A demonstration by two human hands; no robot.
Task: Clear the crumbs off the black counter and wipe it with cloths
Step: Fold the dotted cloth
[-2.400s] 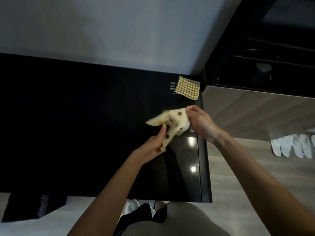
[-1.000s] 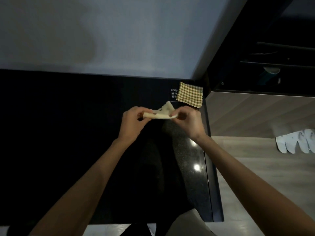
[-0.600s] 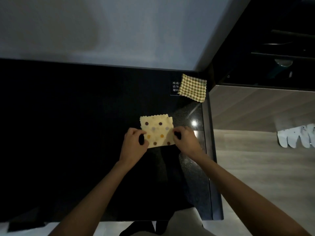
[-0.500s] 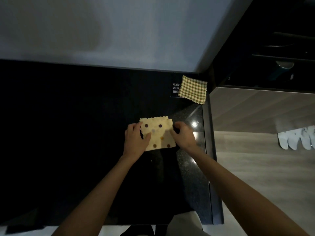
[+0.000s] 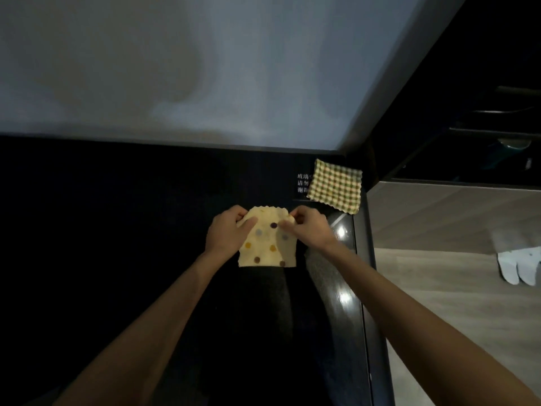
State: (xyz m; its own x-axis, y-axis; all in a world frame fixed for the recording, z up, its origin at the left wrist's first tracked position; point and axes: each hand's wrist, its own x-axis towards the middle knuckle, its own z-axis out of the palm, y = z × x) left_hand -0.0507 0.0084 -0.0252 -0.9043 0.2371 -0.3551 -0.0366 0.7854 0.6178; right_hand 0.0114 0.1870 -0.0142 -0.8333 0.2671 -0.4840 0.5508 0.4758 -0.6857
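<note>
Overhead, a person's left hand [image 5: 227, 232] and right hand [image 5: 307, 230] pinch the far corners of a pale-yellow polka-dot cloth [image 5: 268, 250] with curled fingers, apparently spreading it flat on the black bench [image 5: 117, 230] for wiping; a green checked cloth [image 5: 335, 186] lies spare nearby.

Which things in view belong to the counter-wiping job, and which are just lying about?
Job:
black counter; dotted cloth; checked cloth; left hand and right hand, both pinching the dotted cloth's far corners.

Lying about:
white slippers on the floor; printed label at the checked cloth's left edge.
</note>
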